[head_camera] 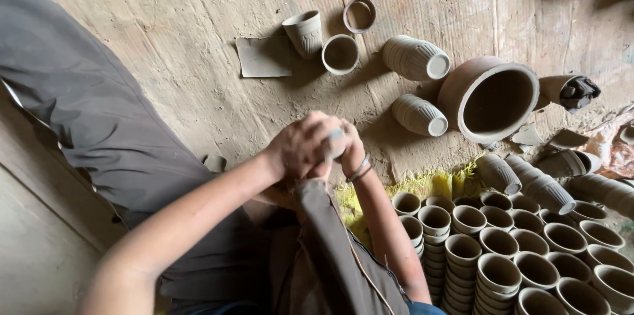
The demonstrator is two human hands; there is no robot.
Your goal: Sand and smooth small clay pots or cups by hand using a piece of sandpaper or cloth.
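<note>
— Where the two forearms meet above the dusty floor [198, 18], what are the hands doing?

— The left hand [300, 146] and the right hand [350, 150] are pressed together around a small clay cup [335, 142]. Only a pale sliver of the cup shows between the fingers. Both hands are closed on it, the left wrapping most of it, the right, with a bangle at the wrist, against its far side.

— And where is that cup in relation to everything else?

— It is held above the person's lap, over a fold of grey-brown cloth [330, 242], well apart from the loose pieces on the floor.

— What lies around?

— Toward the far edge of the floor, an upright cup [304, 32] stands beside a flat clay slab [263, 57], with a small bowl [341, 54] and a clay ring [359, 14] just next to it. To the right of these, two ribbed cups [416, 57] lie on their sides near a large clay pot [490, 98] tipped toward the camera. At the near right corner, stacks of cups [502, 249] stand packed tightly, rim up, with more ribbed stacks lying on their sides beyond them.

— And on the left?

— A grey-trousered leg [86, 104] stretches across the floor.
</note>
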